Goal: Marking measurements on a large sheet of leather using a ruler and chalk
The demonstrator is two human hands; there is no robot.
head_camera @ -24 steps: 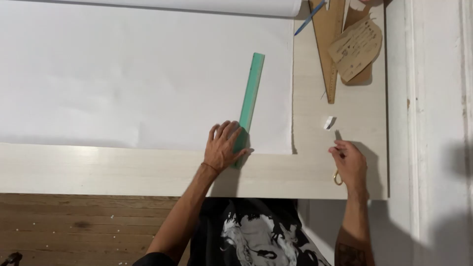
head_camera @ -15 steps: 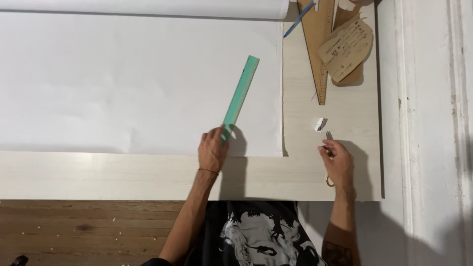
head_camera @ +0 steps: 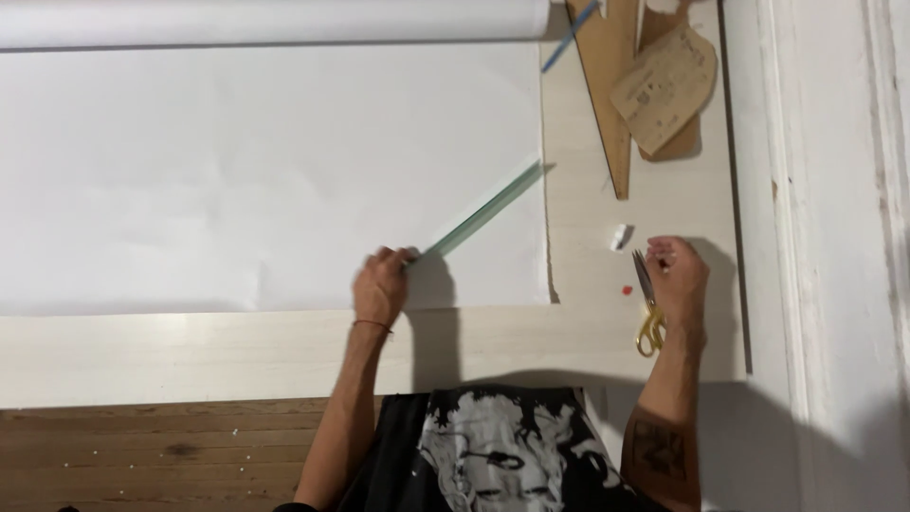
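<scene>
My left hand [head_camera: 381, 286] grips the near end of a long green ruler [head_camera: 479, 216], which is tilted up on its edge over a large white paper sheet [head_camera: 237, 180]. The ruler points away to the upper right, toward the paper's right edge. My right hand [head_camera: 679, 277] rests on the pale table [head_camera: 237, 356] with its fingers curled; I see nothing held in it. Scissors with gold handles [head_camera: 646, 305] lie just left of that hand, touching or nearly touching it.
A paper roll [head_camera: 275, 21] lies along the far edge. Brown card pattern pieces [head_camera: 664, 81] and a blue pencil [head_camera: 572, 26] sit at the far right. A small white eraser [head_camera: 621, 236] and a red speck [head_camera: 627, 288] lie near the scissors. A white wall [head_camera: 834, 237] borders the right.
My left hand slid left and lifted the ruler from flat onto its edge, swinging it to a lower angle. The right hand shifted slightly right, uncovering the scissors.
</scene>
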